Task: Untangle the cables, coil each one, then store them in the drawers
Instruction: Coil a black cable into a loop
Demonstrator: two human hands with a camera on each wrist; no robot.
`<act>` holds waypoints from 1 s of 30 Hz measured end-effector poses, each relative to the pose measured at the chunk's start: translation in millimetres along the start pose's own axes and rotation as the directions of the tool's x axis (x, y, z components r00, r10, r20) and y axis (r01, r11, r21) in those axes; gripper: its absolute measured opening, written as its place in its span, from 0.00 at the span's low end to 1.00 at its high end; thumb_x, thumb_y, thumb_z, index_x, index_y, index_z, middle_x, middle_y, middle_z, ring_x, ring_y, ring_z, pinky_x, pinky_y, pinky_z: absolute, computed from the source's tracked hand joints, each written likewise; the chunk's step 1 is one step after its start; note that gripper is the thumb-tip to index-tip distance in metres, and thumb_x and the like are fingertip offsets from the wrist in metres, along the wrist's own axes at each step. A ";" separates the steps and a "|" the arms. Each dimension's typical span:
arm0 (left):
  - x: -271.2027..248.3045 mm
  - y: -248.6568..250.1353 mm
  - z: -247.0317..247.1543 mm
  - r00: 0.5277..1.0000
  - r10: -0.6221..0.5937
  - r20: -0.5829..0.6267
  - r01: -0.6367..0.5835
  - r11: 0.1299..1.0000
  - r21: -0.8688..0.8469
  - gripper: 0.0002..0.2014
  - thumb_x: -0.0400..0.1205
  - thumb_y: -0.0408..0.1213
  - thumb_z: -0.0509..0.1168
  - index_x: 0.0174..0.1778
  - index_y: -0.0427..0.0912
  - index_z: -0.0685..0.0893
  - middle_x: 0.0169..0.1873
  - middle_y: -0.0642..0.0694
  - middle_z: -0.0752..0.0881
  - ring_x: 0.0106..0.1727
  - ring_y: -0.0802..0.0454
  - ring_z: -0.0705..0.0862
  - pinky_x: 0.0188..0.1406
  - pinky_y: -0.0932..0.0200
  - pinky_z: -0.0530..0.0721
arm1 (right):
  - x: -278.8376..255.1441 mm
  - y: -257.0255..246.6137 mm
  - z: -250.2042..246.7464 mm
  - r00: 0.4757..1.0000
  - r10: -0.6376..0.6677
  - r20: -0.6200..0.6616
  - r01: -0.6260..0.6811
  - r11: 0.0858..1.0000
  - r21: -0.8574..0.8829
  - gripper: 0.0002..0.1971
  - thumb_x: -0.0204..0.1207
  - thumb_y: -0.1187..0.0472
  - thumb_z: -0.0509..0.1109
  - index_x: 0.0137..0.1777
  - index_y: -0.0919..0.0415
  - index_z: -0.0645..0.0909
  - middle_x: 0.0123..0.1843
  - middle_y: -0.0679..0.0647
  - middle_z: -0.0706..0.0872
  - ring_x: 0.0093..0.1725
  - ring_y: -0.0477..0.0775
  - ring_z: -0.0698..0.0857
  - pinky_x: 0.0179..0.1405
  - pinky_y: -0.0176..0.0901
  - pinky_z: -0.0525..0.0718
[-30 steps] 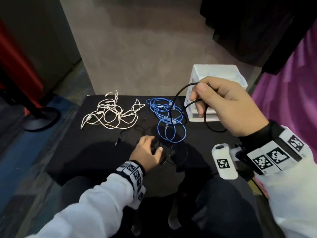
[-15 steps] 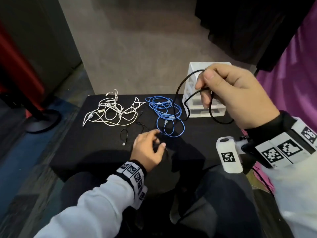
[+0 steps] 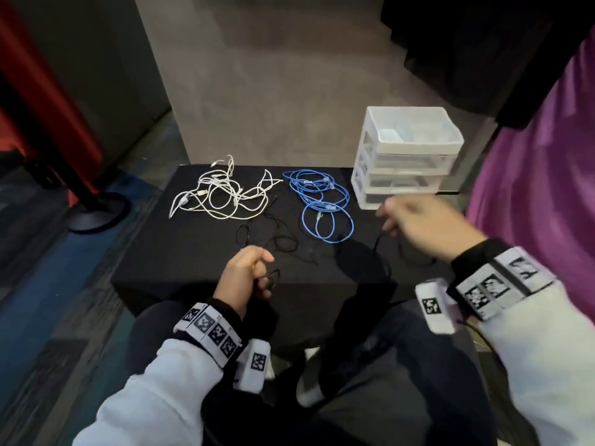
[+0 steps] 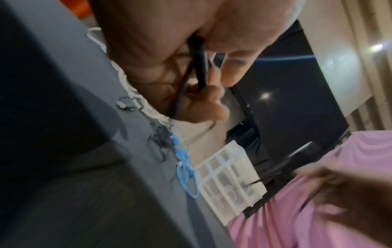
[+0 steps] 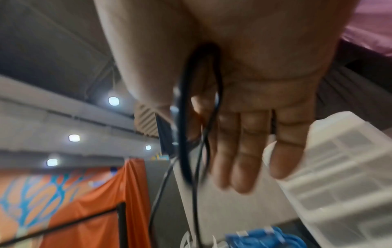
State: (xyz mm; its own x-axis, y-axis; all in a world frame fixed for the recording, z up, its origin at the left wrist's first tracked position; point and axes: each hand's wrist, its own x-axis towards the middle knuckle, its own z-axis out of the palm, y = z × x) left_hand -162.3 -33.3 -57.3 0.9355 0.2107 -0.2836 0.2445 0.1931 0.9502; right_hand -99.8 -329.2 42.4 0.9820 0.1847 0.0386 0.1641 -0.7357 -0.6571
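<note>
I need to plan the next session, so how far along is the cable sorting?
Early. Nothing looks stored: the white cable and blue cable lie loose on the table, and the drawer unit is shut. The black cable is in hand, held by the left hand and right hand.

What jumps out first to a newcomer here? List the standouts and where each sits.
Two bright tangles on the black table: a white cable at back left and a blue cable beside it. A clear plastic drawer unit stands at back right. Nearer, the left hand and right hand each hold part of a thin black cable.
</note>
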 end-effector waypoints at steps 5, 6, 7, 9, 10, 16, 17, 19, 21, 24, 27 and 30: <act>-22.3 33.1 6.9 0.988 0.060 0.145 -0.082 0.985 0.151 0.12 0.86 0.31 0.53 0.43 0.44 0.79 0.26 0.50 0.63 0.24 0.55 0.60 0.23 0.69 0.53 | -19.3 -9.7 65.2 0.966 -0.260 0.000 0.258 0.957 -0.132 0.30 0.80 0.39 0.60 0.79 0.50 0.78 0.71 0.50 0.85 0.73 0.56 0.81 0.78 0.50 0.74; -27.9 36.1 9.2 0.975 0.057 0.214 -0.097 0.979 0.179 0.12 0.87 0.32 0.53 0.44 0.43 0.81 0.26 0.49 0.63 0.24 0.55 0.60 0.23 0.68 0.52 | -26.0 -18.7 77.0 0.939 -0.344 0.021 0.345 0.939 -0.015 0.30 0.81 0.39 0.65 0.81 0.48 0.75 0.73 0.46 0.83 0.74 0.49 0.80 0.80 0.44 0.72; -33.9 38.7 12.4 0.959 0.052 0.277 -0.109 0.975 0.193 0.12 0.87 0.33 0.55 0.46 0.42 0.83 0.27 0.48 0.64 0.24 0.55 0.60 0.24 0.67 0.52 | -32.5 -28.7 87.6 0.916 -0.393 0.083 0.382 0.916 0.120 0.31 0.81 0.41 0.70 0.83 0.46 0.72 0.74 0.43 0.83 0.75 0.42 0.79 0.80 0.38 0.70; -42.0 42.0 16.9 0.933 0.057 0.354 -0.123 0.979 0.165 0.11 0.83 0.39 0.59 0.48 0.39 0.85 0.27 0.47 0.65 0.23 0.55 0.63 0.23 0.66 0.53 | -38.9 -43.1 103.2 0.881 -0.420 0.219 0.339 0.881 0.329 0.29 0.83 0.46 0.73 0.83 0.41 0.71 0.70 0.42 0.86 0.71 0.41 0.83 0.76 0.37 0.75; -42.7 42.0 17.5 0.934 0.072 0.349 -0.127 0.982 0.136 0.12 0.81 0.41 0.62 0.49 0.37 0.86 0.27 0.47 0.67 0.22 0.55 0.63 0.21 0.67 0.54 | -37.8 -44.3 108.5 0.877 -0.421 0.232 0.323 0.873 0.365 0.23 0.84 0.48 0.72 0.78 0.42 0.75 0.64 0.43 0.89 0.64 0.42 0.88 0.69 0.40 0.81; -40.2 25.6 14.9 0.939 0.166 0.302 -0.231 0.954 0.192 0.10 0.88 0.39 0.65 0.61 0.44 0.88 0.39 0.47 0.84 0.23 0.56 0.68 0.17 0.66 0.62 | -25.5 -27.0 96.4 0.963 -0.238 -0.128 0.268 0.908 0.323 0.09 0.86 0.57 0.71 0.45 0.52 0.89 0.42 0.46 0.92 0.47 0.44 0.88 0.54 0.43 0.82; -39.5 22.5 13.1 0.936 0.166 0.311 -0.243 0.943 0.225 0.09 0.88 0.40 0.65 0.59 0.43 0.88 0.38 0.48 0.84 0.24 0.56 0.70 0.18 0.63 0.66 | -25.1 -22.7 93.5 0.961 -0.210 -0.180 0.262 0.901 0.345 0.10 0.86 0.58 0.71 0.44 0.53 0.89 0.42 0.46 0.92 0.47 0.43 0.88 0.55 0.42 0.82; -38.1 17.6 9.6 0.918 0.193 0.347 -0.311 0.893 0.324 0.09 0.89 0.40 0.64 0.53 0.42 0.89 0.34 0.50 0.85 0.30 0.56 0.77 0.31 0.63 0.77 | -25.1 -16.9 87.4 0.951 -0.136 -0.279 0.246 0.878 0.411 0.10 0.86 0.59 0.70 0.44 0.54 0.89 0.42 0.45 0.92 0.46 0.40 0.87 0.54 0.41 0.82; -39.8 16.4 8.5 0.900 0.212 0.380 -0.351 0.870 0.346 0.10 0.89 0.40 0.64 0.49 0.42 0.90 0.34 0.50 0.87 0.39 0.59 0.82 0.48 0.64 0.79 | -24.7 -12.8 79.5 0.928 -0.046 -0.370 0.233 0.846 0.480 0.10 0.87 0.58 0.69 0.45 0.54 0.89 0.35 0.39 0.89 0.38 0.35 0.84 0.45 0.41 0.79; -41.1 17.7 5.8 0.904 0.202 0.377 -0.282 0.944 0.170 0.12 0.86 0.43 0.65 0.44 0.40 0.89 0.45 0.43 0.92 0.55 0.54 0.88 0.65 0.60 0.81 | -19.1 -3.2 71.4 0.884 0.098 -0.457 0.200 0.805 0.559 0.12 0.86 0.51 0.68 0.45 0.53 0.88 0.25 0.35 0.79 0.27 0.37 0.75 0.35 0.39 0.68; -38.3 19.2 0.8 0.918 0.120 0.379 -0.095 0.992 -0.085 0.13 0.87 0.44 0.63 0.42 0.39 0.83 0.48 0.39 0.90 0.66 0.41 0.86 0.72 0.42 0.80 | -12.9 15.1 69.2 0.828 0.237 -0.508 0.140 0.790 0.596 0.10 0.81 0.47 0.67 0.42 0.47 0.84 0.27 0.39 0.77 0.31 0.46 0.71 0.36 0.44 0.68; -36.3 28.2 3.5 0.928 0.089 0.361 0.028 0.951 -0.307 0.14 0.91 0.43 0.58 0.43 0.40 0.79 0.35 0.43 0.81 0.47 0.43 0.88 0.59 0.43 0.88 | -11.6 33.3 72.8 0.833 0.228 -0.504 0.063 0.866 0.497 0.05 0.82 0.55 0.68 0.43 0.48 0.79 0.36 0.44 0.81 0.37 0.47 0.78 0.46 0.47 0.75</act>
State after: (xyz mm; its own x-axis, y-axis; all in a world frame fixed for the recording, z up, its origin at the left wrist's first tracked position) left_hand -188.5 -38.9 -19.8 0.9823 -0.1334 -0.1319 0.1806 0.4838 0.8563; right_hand -112.5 -308.3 -34.7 0.9025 -0.3422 0.2615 0.1581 -0.3016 -0.9403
